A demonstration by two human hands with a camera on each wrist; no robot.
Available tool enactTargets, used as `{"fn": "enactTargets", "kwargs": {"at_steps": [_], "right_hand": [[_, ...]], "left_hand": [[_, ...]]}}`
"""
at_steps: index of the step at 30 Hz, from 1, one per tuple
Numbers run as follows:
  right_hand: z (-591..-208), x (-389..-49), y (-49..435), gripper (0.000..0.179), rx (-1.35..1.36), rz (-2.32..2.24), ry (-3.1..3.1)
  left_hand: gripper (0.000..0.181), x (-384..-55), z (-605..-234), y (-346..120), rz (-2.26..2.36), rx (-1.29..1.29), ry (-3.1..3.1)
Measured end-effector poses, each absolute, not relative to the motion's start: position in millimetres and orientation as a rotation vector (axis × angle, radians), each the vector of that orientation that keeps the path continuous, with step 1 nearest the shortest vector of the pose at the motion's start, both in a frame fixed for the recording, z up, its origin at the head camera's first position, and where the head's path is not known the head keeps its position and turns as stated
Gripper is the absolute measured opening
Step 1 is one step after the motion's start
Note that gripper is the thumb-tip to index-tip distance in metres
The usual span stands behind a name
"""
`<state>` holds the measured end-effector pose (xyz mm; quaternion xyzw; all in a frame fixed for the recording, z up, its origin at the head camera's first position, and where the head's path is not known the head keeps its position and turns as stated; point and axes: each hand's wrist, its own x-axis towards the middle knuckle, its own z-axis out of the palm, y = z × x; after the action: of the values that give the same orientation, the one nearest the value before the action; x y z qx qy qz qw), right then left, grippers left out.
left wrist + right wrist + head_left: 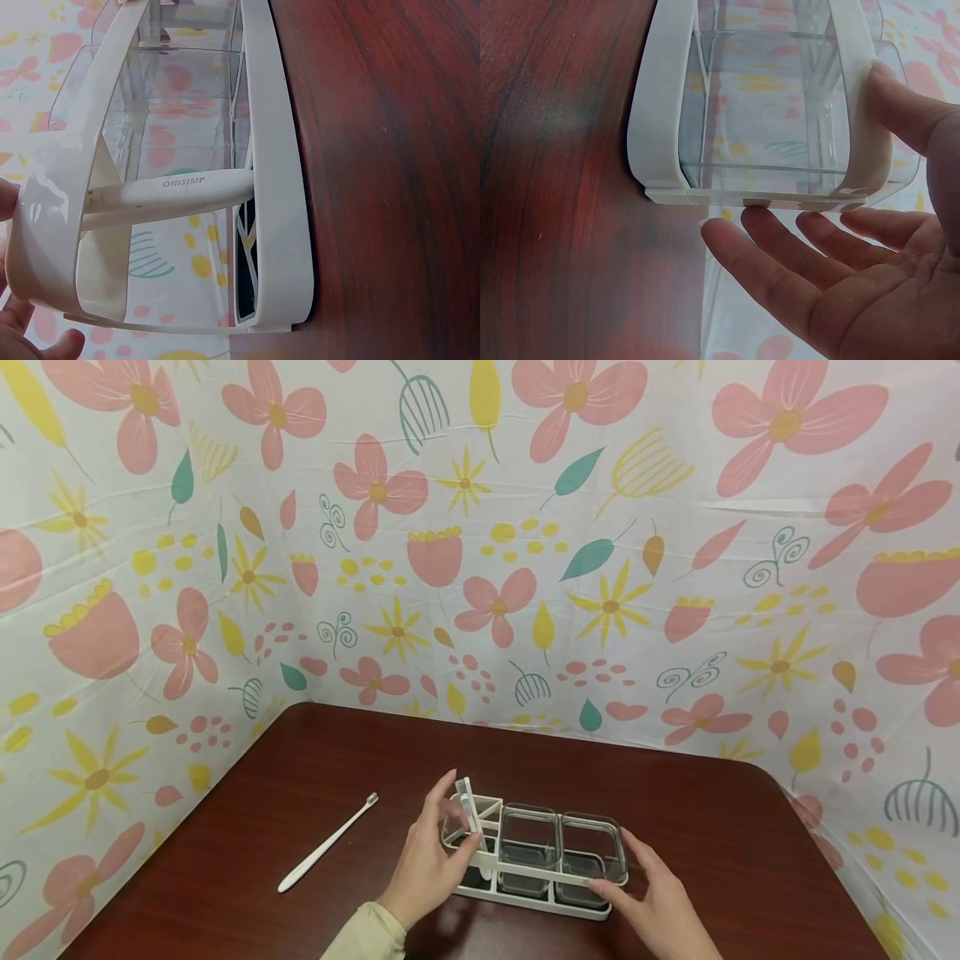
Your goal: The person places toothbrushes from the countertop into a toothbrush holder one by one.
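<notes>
A white toothbrush holder (517,867) with two tiers stands on the table between both hands. My left hand (429,852) grips its left end, thumb at the front and fingers round the far side. At the right end, my right hand (654,893) holds the upper frame, its thumb on the front band and fingers along the side. One white toothbrush (180,191) stands tilted in the left compartment, bristles up, with lettering on its handle. Two clear cups (529,837) sit side by side in the holder's other openings.
A second white toothbrush (322,850) lies on the dark wooden table (225,827), left of the holder, its head pointing away. Flower-patterned cloth (495,568) hangs behind the table and along its sides.
</notes>
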<state>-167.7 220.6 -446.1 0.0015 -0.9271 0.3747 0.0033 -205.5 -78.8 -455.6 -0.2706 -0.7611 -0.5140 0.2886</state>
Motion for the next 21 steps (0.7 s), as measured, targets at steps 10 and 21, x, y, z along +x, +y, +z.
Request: {"fn": "enactTargets", "kwargs": {"at_steps": [10, 21], "right_hand": [[-446.8, -169.1, 220.5, 0.097, -0.017, 1.162, -2.935], [-446.2, -168.8, 220.0, 0.096, 0.003, 1.154, -2.927]], "left_hand": [[0.095, -205.5, -452.9, -85.8, -1.24, -0.694, -2.143], [0.097, -207.1, -442.5, -102.1, -1.19, -0.734, -2.145]]}}
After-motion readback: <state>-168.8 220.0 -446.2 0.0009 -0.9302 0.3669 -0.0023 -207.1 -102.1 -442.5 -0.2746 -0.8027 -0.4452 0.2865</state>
